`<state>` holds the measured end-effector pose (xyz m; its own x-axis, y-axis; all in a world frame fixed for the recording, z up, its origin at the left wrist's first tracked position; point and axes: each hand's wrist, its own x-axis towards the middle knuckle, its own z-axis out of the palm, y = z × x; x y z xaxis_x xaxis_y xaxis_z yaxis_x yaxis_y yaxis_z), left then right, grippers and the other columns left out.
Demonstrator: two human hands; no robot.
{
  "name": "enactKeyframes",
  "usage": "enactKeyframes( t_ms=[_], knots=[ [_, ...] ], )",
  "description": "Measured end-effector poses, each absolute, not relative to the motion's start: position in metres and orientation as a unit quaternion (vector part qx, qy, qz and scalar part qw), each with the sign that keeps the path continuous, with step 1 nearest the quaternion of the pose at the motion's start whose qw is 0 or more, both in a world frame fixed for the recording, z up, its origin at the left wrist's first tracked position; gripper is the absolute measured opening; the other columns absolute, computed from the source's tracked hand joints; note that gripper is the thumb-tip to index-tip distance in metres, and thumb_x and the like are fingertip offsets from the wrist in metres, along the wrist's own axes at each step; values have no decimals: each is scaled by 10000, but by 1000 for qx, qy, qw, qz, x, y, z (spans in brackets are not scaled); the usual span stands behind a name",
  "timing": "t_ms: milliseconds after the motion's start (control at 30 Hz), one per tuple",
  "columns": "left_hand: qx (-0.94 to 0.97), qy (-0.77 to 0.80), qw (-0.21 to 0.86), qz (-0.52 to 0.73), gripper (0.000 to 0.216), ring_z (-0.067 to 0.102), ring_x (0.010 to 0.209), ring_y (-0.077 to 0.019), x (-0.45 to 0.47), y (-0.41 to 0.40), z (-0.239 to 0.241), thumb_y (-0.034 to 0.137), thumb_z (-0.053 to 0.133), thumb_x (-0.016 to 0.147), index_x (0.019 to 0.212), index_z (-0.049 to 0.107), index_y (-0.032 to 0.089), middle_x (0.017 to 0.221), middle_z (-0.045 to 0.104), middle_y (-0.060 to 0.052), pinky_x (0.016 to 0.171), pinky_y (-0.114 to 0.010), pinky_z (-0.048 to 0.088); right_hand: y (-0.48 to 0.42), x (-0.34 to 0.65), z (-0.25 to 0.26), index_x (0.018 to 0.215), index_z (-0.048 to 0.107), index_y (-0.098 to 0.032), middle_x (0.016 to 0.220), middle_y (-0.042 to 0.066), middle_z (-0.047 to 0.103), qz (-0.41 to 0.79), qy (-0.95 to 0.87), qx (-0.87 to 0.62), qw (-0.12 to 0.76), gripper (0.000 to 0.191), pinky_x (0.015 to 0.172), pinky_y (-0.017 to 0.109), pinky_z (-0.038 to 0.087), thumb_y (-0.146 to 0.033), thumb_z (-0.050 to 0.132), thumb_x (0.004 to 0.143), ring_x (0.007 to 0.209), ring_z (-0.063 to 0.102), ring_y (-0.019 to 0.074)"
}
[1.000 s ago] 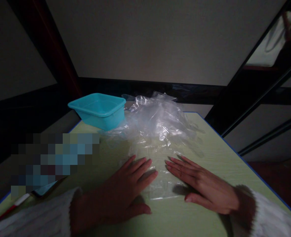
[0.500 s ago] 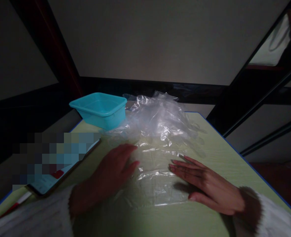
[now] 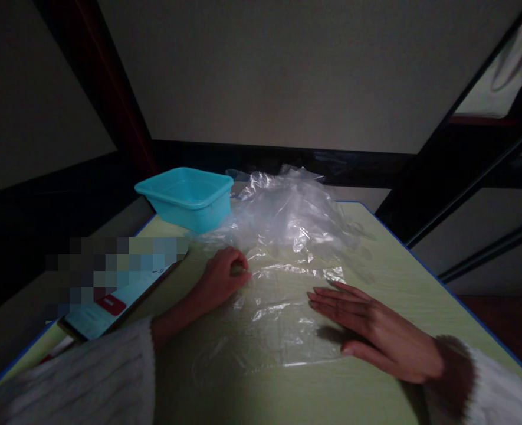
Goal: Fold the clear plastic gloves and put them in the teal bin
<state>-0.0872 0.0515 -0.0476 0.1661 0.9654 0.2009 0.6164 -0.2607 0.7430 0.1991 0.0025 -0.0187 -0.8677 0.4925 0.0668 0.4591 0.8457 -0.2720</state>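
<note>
A clear disposable plastic glove (image 3: 282,339) lies spread flat on the table in front of me, with faint finger outlines toward its lower left. At its upper left edge, my left hand (image 3: 223,274) is closed, thumb and fingertips pinching the thin film. My right hand (image 3: 367,324) rests open on the right side of the glove, fingers stretched out and pointing left. Just beyond lies a crumpled heap of clear plastic gloves (image 3: 294,206), finger shapes showing along its right edge. The heap partly overlaps the flat glove, so the border between them is hard to make out.
A turquoise plastic basin (image 3: 207,215) stands at the back left of the pale green table (image 3: 402,271). To the left lies a phone (image 3: 95,316), partly blurred out, with a red and white object (image 3: 59,349) near it. Blue edging runs round the tabletop.
My left hand has gone from loosely spread to a pinch on the film's upper left edge, slightly farther from me. The film's upper edge has lifted and wrinkled. My right hand stays flat.
</note>
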Motion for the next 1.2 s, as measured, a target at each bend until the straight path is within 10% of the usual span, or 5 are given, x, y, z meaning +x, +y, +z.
enactKeyframes(
  t_ms=[433, 1200],
  knots=[
    [675, 480, 403, 390, 126, 633, 699, -159, -80, 48, -41, 193, 530, 726, 666, 419, 195, 721, 667, -19, 626, -258, 480, 2, 199, -18, 1362, 393, -140, 1323, 152, 505, 153, -950, -255, 97, 531, 1025, 534, 349, -452, 370, 933, 1259, 426, 260],
    [671, 544, 259, 432, 237, 514, 620, -114, -94, 53, -35, 76, 498, 646, 839, 451, 207, 658, 464, 68, 604, -228, 422, 2, 200, -21, 1338, 426, -123, 1336, 163, 487, 145, -950, -264, 78, 521, 1017, 528, 367, -453, 344, 943, 1267, 414, 257]
  ],
)
